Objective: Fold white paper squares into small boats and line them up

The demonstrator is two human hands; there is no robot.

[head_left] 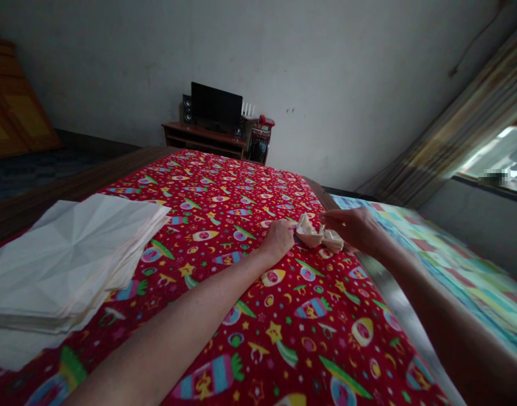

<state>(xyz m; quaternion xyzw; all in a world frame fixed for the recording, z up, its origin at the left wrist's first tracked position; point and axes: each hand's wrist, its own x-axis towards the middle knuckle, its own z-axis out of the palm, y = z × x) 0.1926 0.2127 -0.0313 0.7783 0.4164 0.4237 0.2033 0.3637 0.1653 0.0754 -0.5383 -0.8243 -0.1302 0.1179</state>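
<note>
Both my arms reach across a bed covered in a red sheet (224, 237) printed with rockets and stars. Near the far right edge lies a small folded piece of cream paper (319, 235), creased into a compact shape. My left hand (278, 238) is curled closed with its fingers pinching the paper's left end. My right hand (354, 226) grips the paper's right end, fingers closed on it. The paper rests on the sheet between the two hands.
A thick stack of creased white paper sheets (67, 259) sits at the left. A second bed with a striped pastel cover (444, 265) lies to the right. Behind stand a low wooden stand (203, 138) with a dark screen (216, 106), a curtain (456, 129) and a window.
</note>
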